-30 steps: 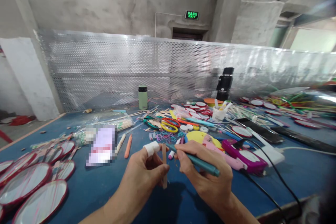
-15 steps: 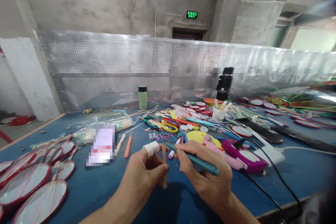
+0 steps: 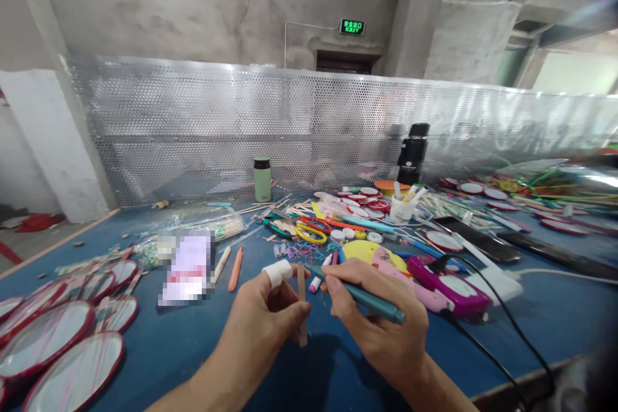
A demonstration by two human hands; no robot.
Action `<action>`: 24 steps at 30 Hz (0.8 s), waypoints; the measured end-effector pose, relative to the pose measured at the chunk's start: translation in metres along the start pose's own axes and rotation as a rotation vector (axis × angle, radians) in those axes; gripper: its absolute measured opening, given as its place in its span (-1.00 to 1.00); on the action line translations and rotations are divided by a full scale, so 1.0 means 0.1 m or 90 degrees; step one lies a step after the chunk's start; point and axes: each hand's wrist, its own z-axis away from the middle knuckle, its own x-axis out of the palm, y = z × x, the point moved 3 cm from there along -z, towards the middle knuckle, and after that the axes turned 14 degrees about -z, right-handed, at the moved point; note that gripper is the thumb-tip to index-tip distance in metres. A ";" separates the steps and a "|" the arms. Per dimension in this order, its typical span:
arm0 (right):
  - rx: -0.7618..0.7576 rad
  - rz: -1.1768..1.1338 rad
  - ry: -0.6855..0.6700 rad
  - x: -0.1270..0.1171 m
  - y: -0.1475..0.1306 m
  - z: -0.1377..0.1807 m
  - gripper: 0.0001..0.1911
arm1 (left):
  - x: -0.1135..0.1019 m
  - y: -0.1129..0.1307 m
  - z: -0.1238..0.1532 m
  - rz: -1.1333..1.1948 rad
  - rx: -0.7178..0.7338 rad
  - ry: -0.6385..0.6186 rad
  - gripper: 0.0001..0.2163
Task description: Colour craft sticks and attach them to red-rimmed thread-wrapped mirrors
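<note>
My left hand [image 3: 270,315] pinches a narrow wooden craft stick [image 3: 302,296] upright between thumb and fingers. White tape [image 3: 279,273] wraps its index finger. In my right hand [image 3: 381,315] is a teal marker pen [image 3: 369,299], held like a writing tool with its tip pointing left. That tip is close to the upper part of the stick; whether it touches I cannot tell. Just behind the hands lies a purple-and-white marker [image 3: 319,277]. An orange marker [image 3: 235,269] rests to the left of my left hand.
Red-rimmed round discs [image 3: 72,373] are spread at the left. A pink-and-yellow hot glue gun [image 3: 410,283] and a purple device [image 3: 449,286] with black cables lie on the right. Scissors [image 3: 311,232], a green bottle [image 3: 262,180] and a black flask [image 3: 413,154] are farther back.
Hardly anything differs. The back end of the teal marker pen has shifted very slightly; the craft stick and my left hand stay in place.
</note>
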 end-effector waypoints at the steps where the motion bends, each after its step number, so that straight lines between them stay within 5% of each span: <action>1: -0.004 -0.003 -0.001 0.00 0.00 0.00 -0.84 | 0.00 0.00 0.00 -0.002 -0.006 0.001 -0.65; 24: 0.005 -0.017 -0.010 0.00 0.01 0.00 -0.86 | 0.00 -0.05 0.00 0.006 0.006 -0.002 -0.65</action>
